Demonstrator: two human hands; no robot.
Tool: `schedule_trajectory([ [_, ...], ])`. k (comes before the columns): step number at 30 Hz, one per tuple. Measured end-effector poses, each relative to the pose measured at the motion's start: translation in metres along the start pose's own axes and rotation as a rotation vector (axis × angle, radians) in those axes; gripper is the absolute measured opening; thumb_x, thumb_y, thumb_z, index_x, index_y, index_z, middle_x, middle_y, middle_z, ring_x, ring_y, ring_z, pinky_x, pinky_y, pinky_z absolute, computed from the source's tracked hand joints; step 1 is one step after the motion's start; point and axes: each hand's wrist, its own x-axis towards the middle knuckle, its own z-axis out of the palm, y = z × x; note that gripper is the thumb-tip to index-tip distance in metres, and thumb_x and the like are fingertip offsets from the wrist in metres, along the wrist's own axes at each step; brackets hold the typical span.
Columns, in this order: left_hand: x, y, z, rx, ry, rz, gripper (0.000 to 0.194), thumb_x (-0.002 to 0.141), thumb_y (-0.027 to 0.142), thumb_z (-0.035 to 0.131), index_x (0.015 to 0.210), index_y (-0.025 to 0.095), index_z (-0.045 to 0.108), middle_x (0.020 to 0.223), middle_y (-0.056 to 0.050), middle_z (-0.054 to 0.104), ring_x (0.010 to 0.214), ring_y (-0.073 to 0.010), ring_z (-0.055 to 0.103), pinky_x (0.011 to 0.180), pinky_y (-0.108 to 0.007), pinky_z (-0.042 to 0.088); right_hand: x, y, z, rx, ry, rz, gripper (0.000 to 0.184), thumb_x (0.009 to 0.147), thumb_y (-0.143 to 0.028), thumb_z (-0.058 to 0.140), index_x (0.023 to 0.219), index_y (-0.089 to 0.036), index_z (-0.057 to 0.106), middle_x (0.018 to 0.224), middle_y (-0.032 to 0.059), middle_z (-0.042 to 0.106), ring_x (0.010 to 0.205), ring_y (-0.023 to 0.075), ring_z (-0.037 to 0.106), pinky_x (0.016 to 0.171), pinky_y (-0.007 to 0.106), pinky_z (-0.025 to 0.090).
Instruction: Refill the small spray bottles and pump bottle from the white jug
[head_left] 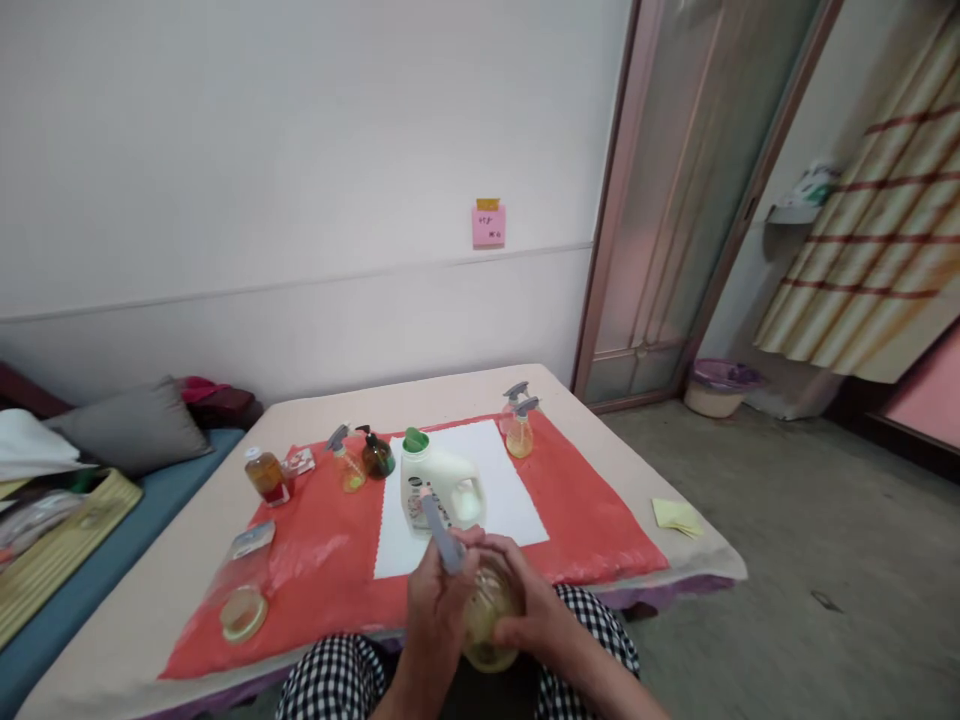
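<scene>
Over my lap, at the table's front edge, I hold a clear yellowish spray bottle (487, 655) with a grey spray head pointing up and left. My left hand (433, 608) is closed around the neck by the spray head. Around the right side of the bottle's body curls my right hand (534, 612), thumb pressed on its front. Just beyond my hands stands a large white jug (431, 462) with a green mouth and a side handle, on a white sheet (517, 490). Whether the spray head is tight on the bottle I cannot make out.
Left of the jug stand a dark pump bottle (378, 457), another spray bottle (349, 472) and an amber-filled bottle (268, 478). A round clear lid-like piece (244, 614) lies front left. Two spray bottles (519, 436) stand behind right; yellow paper notes (676, 517) lie near the right edge.
</scene>
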Motion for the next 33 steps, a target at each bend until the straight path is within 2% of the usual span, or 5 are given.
schedule_trajectory([
  [4,-0.006,0.007,-0.016,-0.103,0.015,0.048,0.036,0.079,0.050,0.072,0.096,0.019,0.077,0.112,-0.010,0.074,0.118,-0.0305,0.060,0.106,-0.038,0.042,-0.017,0.023,0.011,0.469,-0.004,0.236,0.081,0.075,-0.079,0.059,0.136,-0.025,0.053,0.126,0.0123,0.066,0.108,0.0267,0.065,0.083,0.038,0.052],
  [8,-0.010,0.014,-0.020,-0.100,-0.011,0.069,0.035,0.082,0.048,0.070,0.101,0.019,0.077,0.114,-0.010,0.073,0.118,-0.0293,0.061,0.108,-0.038,0.039,-0.028,0.030,0.033,0.591,-0.017,0.336,0.078,0.071,-0.074,0.068,0.128,-0.021,0.058,0.116,0.0127,0.070,0.093,0.0239,0.068,0.062,0.027,0.050],
  [22,-0.018,0.038,-0.004,-0.245,0.278,-0.045,0.054,0.072,0.057,0.076,0.101,0.011,0.076,0.114,-0.015,0.074,0.108,-0.0294,0.068,0.093,-0.037,0.052,-0.025,0.054,0.037,-0.551,0.688,-0.708,0.067,0.056,-0.030,0.089,0.114,-0.030,0.057,0.129,0.0089,0.060,0.123,0.0341,0.055,0.103,0.057,0.045],
  [29,-0.018,0.037,-0.008,-0.231,-0.083,0.021,0.050,0.084,0.051,0.067,0.124,0.021,0.069,0.140,-0.012,0.062,0.131,-0.0293,0.055,0.107,-0.039,0.046,-0.029,0.031,0.050,0.465,0.312,0.013,0.060,0.075,-0.051,0.075,0.127,-0.028,0.055,0.126,0.0088,0.067,0.105,0.0267,0.067,0.083,0.041,0.056],
  [33,-0.008,0.015,-0.016,-0.270,-0.025,-0.018,0.043,0.084,0.051,0.066,0.117,0.024,0.073,0.131,-0.015,0.067,0.128,-0.0309,0.058,0.106,-0.043,0.048,-0.028,0.030,0.041,0.723,0.147,0.328,0.049,0.078,-0.059,0.071,0.110,-0.021,0.068,0.105,0.0078,0.076,0.084,0.0200,0.072,0.063,0.027,0.054],
])
